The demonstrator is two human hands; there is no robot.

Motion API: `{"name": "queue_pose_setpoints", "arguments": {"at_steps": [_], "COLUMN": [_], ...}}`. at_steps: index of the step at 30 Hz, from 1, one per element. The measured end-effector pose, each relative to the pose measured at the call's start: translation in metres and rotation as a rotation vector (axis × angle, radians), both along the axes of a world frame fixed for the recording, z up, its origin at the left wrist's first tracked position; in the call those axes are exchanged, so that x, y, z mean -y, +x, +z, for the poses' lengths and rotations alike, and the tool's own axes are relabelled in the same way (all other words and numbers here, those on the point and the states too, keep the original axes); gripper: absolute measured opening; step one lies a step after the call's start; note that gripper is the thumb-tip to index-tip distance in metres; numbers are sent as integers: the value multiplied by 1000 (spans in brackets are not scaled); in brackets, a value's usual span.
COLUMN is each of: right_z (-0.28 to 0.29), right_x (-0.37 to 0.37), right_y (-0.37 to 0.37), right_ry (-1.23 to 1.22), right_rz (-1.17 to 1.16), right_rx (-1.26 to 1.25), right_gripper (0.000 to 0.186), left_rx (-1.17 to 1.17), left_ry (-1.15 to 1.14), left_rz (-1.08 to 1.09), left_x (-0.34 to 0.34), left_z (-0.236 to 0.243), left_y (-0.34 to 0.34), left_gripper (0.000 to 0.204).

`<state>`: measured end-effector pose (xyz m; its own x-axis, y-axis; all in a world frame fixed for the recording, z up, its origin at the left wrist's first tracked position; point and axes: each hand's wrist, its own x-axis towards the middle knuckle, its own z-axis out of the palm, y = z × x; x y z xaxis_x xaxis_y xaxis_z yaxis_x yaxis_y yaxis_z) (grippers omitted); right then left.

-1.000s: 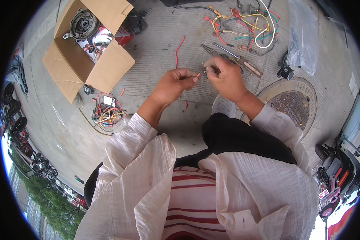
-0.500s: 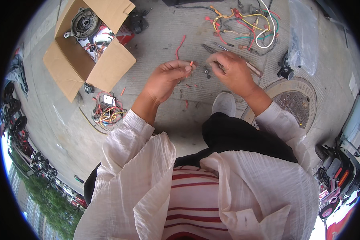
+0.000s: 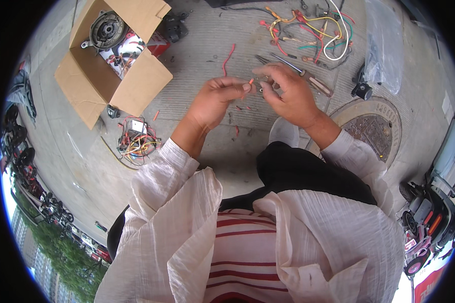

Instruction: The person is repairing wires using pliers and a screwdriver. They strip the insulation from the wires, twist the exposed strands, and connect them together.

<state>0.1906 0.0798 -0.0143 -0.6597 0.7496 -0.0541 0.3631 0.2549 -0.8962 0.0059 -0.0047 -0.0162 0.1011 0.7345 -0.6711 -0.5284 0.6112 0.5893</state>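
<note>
My left hand [image 3: 212, 103] pinches a short orange-red piece [image 3: 251, 81], probably wire or insulation, between thumb and fingertips, one end poking up. Just right of it, my right hand [image 3: 293, 96] has its thumb and forefinger apart, the fingertips close to that piece; I see nothing held in them. Beyond the right hand lies a screwdriver [image 3: 316, 83] with a brownish handle, partly covered by the hand. Dark pointed tips of a tool [image 3: 262, 59] show beside its shaft. A curved length of red wire [image 3: 228, 60] lies on the ground ahead, with small red scraps [image 3: 237, 131] below my hands.
An open cardboard box [image 3: 141, 83] with a round metal part stands at far left. Below it sits a wire bundle [image 3: 137, 139]. Tangled coloured wires [image 3: 308, 35] lie at far right, near a clear plastic sheet [image 3: 384, 45]. A round manhole cover [image 3: 371, 131] is beside my shoe [image 3: 284, 132].
My left hand has shifted slightly right with the orange-red piece. My right hand has come closer and its thumb and forefinger have spread, uncovering more of the screwdriver.
</note>
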Motion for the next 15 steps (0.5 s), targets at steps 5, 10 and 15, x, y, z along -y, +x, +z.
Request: {"name": "queue_pose_setpoints", "arguments": {"at_steps": [5,10,15], "right_z": [2,8,8], "right_x": [6,13,13], "right_y": [-2,-10,-11], "right_ry": [-12,8,13], "right_rz": [47,45,-12], "right_rx": [9,49,87], "right_gripper": [24,28,27], "left_rx": [168,268,231], "left_ry": [-167,-200,-232], "left_rz": [293,336,372], "left_x": [-3,-1,-6], "left_z": [-3,-9,-2], "left_y": [3,11,21], "left_gripper": [20,23,23]}}
